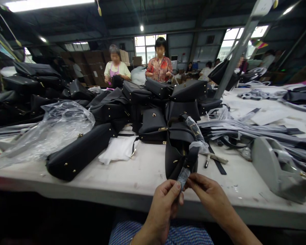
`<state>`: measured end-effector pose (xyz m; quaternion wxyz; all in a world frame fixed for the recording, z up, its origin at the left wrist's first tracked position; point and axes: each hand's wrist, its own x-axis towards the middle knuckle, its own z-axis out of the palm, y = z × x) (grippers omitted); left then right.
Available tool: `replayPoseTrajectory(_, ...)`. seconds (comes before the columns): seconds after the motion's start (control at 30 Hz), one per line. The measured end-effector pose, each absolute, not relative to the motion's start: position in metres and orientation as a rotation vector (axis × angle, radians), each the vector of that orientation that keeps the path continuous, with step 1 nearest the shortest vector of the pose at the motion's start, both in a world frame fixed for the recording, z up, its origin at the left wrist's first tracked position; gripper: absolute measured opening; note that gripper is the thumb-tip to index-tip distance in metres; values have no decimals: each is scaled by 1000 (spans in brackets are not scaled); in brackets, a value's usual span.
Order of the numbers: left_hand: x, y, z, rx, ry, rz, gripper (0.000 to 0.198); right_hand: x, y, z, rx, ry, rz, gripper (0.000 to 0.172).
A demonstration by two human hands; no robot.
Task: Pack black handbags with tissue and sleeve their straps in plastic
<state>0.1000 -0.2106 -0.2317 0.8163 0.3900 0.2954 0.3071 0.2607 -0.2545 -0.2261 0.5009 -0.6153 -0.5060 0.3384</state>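
Note:
A black handbag [173, 154] stands at the table's front edge with its top gaping. From its near side a strap end wrapped in clear plastic [184, 175] reaches toward me. My left hand [165, 197] pinches this wrapped strap between thumb and fingers. Close beside it, my right hand [206, 190] has its fingertips pressed together at the strap's right side; what exactly they grip is hidden. Another part of the bag's strap, also in plastic wrap [195, 131], rises at the bag's right.
Black bags [153, 120] are piled across the table, one lying on its side [79, 153] at left beside a clear plastic bag [63, 119]. White wrapping [118, 149] lies mid-table. A grey tape dispenser [272, 170], a hammer [218, 158] and straps [234, 127] are right. Two people work opposite.

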Motion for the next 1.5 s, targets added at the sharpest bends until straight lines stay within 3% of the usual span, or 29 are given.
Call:
replayPoseTrajectory(0.5, 97, -216, -224, 866, 643, 564, 39, 235, -250, -226, -1500, -914, 901, 29)
replayPoseTrajectory(0.8, 93, -211, -224, 854, 674, 582, 41, 241, -239, -216, -1712, -1270, 809, 33)
replayPoseTrajectory(0.93, 92, -211, -225, 870, 693, 608, 42, 248, -254, -214, -1521, -1189, 1106, 34)
replayPoseTrajectory(1.07, 93, -213, -224, 833, 682, 574, 42, 236, -265, -211, -1084, -788, 1411, 54)
replayPoseTrajectory(1.23, 95, -212, -225, 686, 631, 507, 48, 213, -249, -215, -1012, -566, 1570, 40)
replayPoseTrajectory(1.37, 94, -204, -236, 859, 645, 446, 58, 221, -242, -217, -1135, -840, 1399, 43)
replayPoseTrajectory(1.5, 89, -187, -256, 1270, 843, 612, 67, 257, -260, -225, -1501, -1244, 893, 36)
